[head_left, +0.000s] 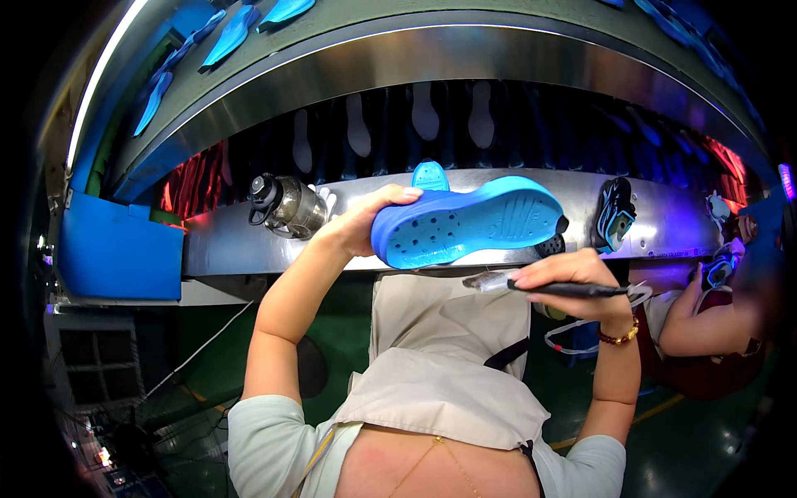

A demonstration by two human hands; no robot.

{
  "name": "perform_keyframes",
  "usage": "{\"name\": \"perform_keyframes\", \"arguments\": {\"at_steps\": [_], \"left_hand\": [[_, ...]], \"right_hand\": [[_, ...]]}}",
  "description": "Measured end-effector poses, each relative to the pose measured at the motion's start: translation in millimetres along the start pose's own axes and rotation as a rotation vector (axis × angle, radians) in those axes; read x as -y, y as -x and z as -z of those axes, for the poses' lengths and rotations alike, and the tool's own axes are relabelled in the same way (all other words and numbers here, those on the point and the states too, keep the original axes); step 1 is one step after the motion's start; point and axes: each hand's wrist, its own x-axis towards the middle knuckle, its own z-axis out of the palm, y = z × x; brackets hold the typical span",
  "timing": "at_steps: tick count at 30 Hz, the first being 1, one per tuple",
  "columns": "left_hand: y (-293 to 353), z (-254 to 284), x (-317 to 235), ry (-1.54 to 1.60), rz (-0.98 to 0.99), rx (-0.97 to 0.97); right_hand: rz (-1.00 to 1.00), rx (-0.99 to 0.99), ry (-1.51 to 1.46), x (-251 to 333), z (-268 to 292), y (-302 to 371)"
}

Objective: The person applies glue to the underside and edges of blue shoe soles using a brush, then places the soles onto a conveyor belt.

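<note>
My left hand (371,217) grips the left end of a blue shoe sole (477,222), thumb over its edge. The sole is held tilted above the front edge of the metal ledge, its lighter blue face toward me, with small round holes at the left end and grooves at the right. A glue on the face cannot be told for sure, though it looks shiny near the left end. Below and right of the sole, my right hand (573,280) is closed round a black-handled brush (581,289), with a thin pale tube at its rear. Its bristle tip points left, apart from the sole.
On the metal ledge (664,228) stand a dark lidded drinking bottle (286,206), a light blue sole piece (430,176) and a black-and-blue shoe (614,214). Behind it, soles lie on a dark conveyor (425,116); more rest on the upper belt (365,21). A co-worker's arm (693,324) is at right.
</note>
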Motion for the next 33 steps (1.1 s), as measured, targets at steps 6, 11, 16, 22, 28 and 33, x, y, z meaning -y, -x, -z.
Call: {"name": "perform_keyframes", "arguments": {"at_steps": [6, 11, 16, 22, 28, 33], "left_hand": [[5.1, 2.0, 0.3, -0.024, -0.147, -0.035], [-51.4, 34.6, 27.0, 0.611, -0.288, 0.369], [-97.4, -27.1, 61.9, 0.663, -0.412, 0.268], [-85.3, -25.3, 79.7, 0.606, -0.381, 0.131], [-85.5, -34.8, 64.1, 0.572, -0.429, 0.182], [-74.4, -21.1, 78.5, 0.555, -0.433, 0.131]], "right_hand": [[-0.062, -0.272, -0.1, -13.7, -7.5, 1.4], [-0.042, -0.407, -0.115, 23.3, -5.2, 13.4], [-0.364, -0.523, -0.305, -13.8, -23.5, 2.2], [-0.196, -0.672, -0.507, -46.2, -54.1, -17.6], [-0.294, -0.677, -0.684, -49.3, -57.3, -11.4], [-0.23, -0.667, -0.683, -50.6, -65.9, -15.1]]}}
